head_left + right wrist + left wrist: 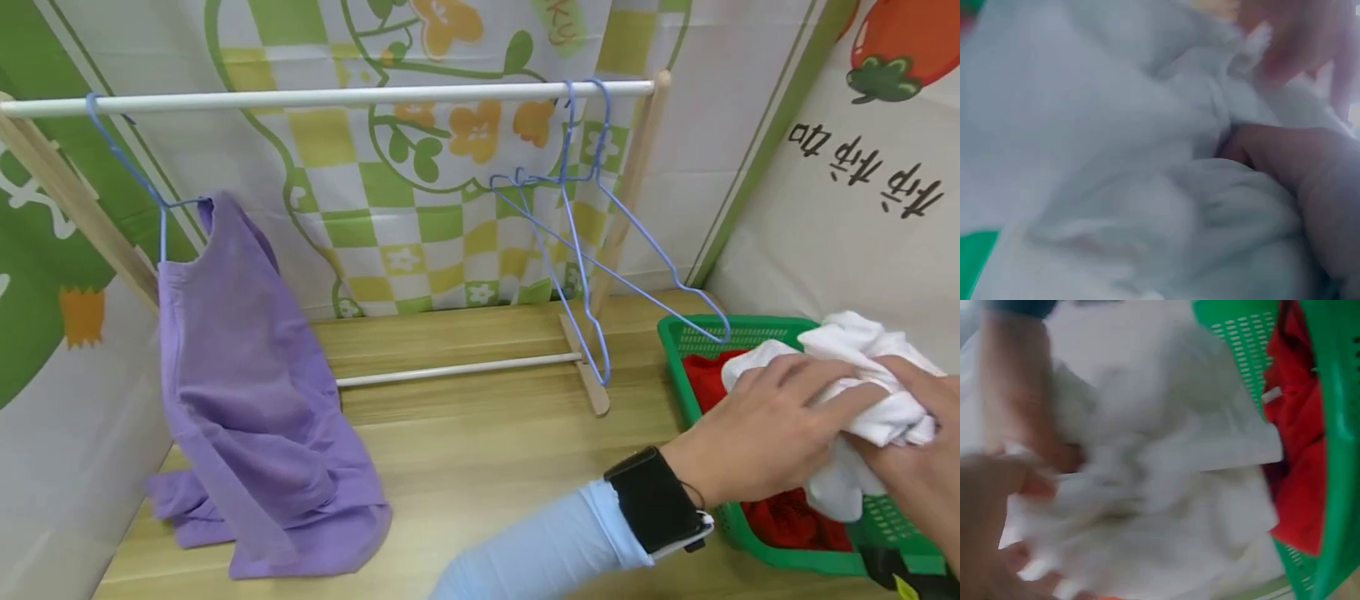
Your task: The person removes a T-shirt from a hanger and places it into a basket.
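Printed cloth in green, white and yellow checks is hung behind a wooden counter point(465, 467). At far left a purple garment point(247, 400) is seen on a blue hanger point(131, 171), hooked over a white rail point(322, 97); its hem is trailed onto the counter. Further right, two bare blue hangers point(577, 242) are hung from the same rail beside a wooden upright point(626, 196). A lower white bar point(457, 368) is run between the rack's feet.

At right, a green basket point(675, 350) is set on the counter against the side wall. Red cloth point(787, 517) is seen lying inside it.

A crumpled white garment point(862, 375) is held over the basket, above the red cloth. The left hand point(765, 425) is reached across from lower centre, palm down, fingers point(840, 392) laid over and curled into the near side of the white bundle. A pale blue sleeve point(547, 550) and a black wrist strap point(656, 500) are worn on that arm. The right hand point(918, 450) is entered from the right edge, its fingers closed on the far side of the same garment. Both wrist views are blurred; white fabric bunched against fingers is all that is made out, with basket and red cloth at the left wrist view's right edge.
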`<state>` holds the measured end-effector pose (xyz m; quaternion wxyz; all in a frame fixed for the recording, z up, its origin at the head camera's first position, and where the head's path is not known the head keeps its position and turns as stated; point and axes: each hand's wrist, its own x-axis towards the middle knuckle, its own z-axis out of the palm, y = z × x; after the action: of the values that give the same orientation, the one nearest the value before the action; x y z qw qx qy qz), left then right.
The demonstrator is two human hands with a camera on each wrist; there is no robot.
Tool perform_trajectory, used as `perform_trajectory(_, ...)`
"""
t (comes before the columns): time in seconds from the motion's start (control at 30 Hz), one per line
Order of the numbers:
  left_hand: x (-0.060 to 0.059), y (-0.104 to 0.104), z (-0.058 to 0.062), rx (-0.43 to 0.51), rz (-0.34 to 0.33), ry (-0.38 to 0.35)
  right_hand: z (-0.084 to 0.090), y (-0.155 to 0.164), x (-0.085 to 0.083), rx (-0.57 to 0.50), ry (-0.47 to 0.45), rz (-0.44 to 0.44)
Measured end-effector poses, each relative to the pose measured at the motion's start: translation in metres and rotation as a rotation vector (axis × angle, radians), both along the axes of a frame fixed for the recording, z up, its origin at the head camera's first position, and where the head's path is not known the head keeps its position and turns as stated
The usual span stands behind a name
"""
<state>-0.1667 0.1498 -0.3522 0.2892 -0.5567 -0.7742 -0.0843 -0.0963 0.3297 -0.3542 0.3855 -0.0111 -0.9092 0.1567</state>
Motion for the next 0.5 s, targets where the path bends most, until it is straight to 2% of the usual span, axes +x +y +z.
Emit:
perform_trajectory(0.07, -0.003, -0.007, -0.011, -0.079, 0.05, -0.02, -0.007, 0.006, -0.011, 0.036, -0.2, -0.092)
perform_trajectory(0.1, -0.003, -0.013, -0.015, -0.139, 0.062, -0.042, -0.011, 0.007, -0.016, 0.02, -0.316, -0.129)
perform_trajectory(0.17, -0.002, -0.029, -0.023, -0.236, 0.058, -0.097, -0.015, 0.005, -0.024, 0.024, -0.512, -0.196)
perform_trajectory(0.23, 0.0, -0.049, -0.024, -0.318, 0.016, -0.17, -0.015, -0.001, -0.035, -0.003, -0.582, -0.188)
perform_trajectory(0.3, 0.002, -0.072, -0.018, -0.38, -0.039, -0.203, -0.012, -0.007, -0.051, -0.04, -0.54, -0.094)
perform_trajectory(0.37, 0.004, -0.097, -0.009, -0.38, -0.061, -0.187, -0.008, -0.013, -0.075, -0.065, -0.482, 0.067)
perform_trajectory(0.43, 0.004, -0.124, 0.002, -0.337, -0.075, -0.152, -0.004, -0.022, -0.101, -0.104, -0.497, 0.212)
perform_trajectory(0.5, 0.004, -0.155, 0.011, -0.252, -0.077, -0.141, -0.002, -0.034, -0.129, -0.163, -0.532, 0.33)
